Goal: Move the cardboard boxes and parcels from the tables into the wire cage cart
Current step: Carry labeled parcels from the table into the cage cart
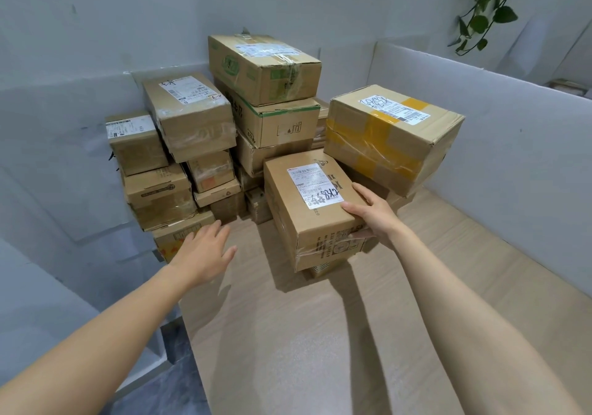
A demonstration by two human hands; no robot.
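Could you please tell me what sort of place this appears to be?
Probably an office mailroom or parcel corner: labelled cardboard boxes stacked on a wooden table, grey partition panels, a trailing plant.

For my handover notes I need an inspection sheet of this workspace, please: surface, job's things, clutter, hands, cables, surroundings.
Surface: wooden table, near part bare.
Job's things: many taped cardboard boxes stacked at the far corner; front box with a white label sits on a smaller parcel; yellow-taped box sits tilted behind it.
Clutter: nothing seen.
Hands: right hand grips the front box's near right corner; left hand is open, touching nothing.
Cables: nothing seen.
Surroundings: grey partition panels around the table; hanging plant at upper right; no cage cart in view.
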